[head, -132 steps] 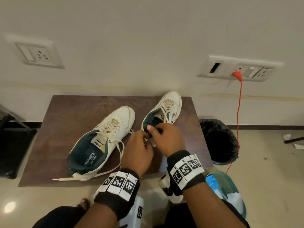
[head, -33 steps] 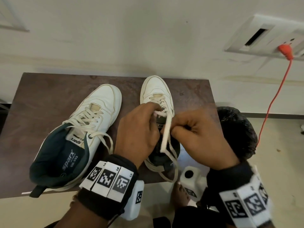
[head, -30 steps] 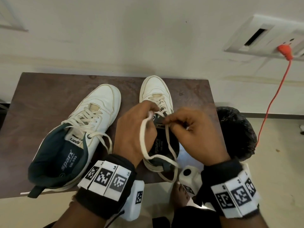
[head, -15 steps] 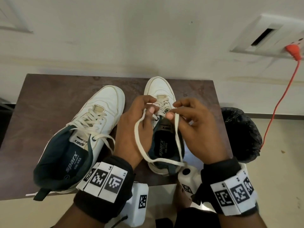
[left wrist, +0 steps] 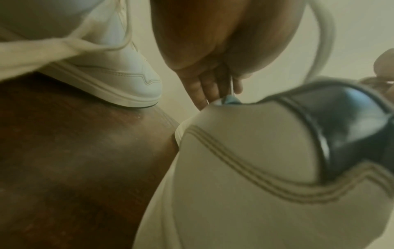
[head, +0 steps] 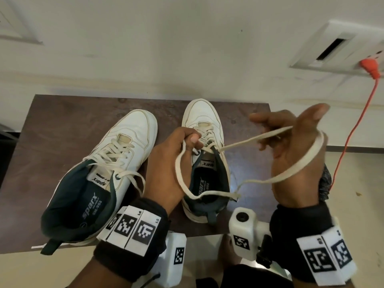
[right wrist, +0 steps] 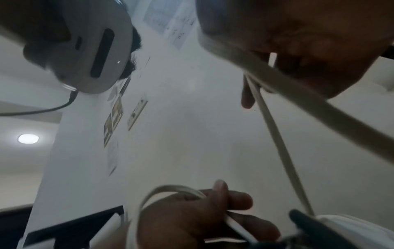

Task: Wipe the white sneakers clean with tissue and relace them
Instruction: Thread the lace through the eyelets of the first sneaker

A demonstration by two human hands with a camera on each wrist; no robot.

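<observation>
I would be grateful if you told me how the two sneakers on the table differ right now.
The left sneaker lies untouched with its toe angled right; the right sneaker points straight at the wall. The left sneaker's lace ends hang slack over its side, while the right sneaker's lace is drawn up, pinched by the left hand and looped round the right hand. Both are white with dark green lining and rest on the brown table.

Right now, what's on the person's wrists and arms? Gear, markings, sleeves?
Each wrist wears a black band: left band, right band. White tag plates with black square codes sit on both. A white boxy camera module, also coded, hangs under each wrist. Forearms are bare, no sleeves visible.
</observation>
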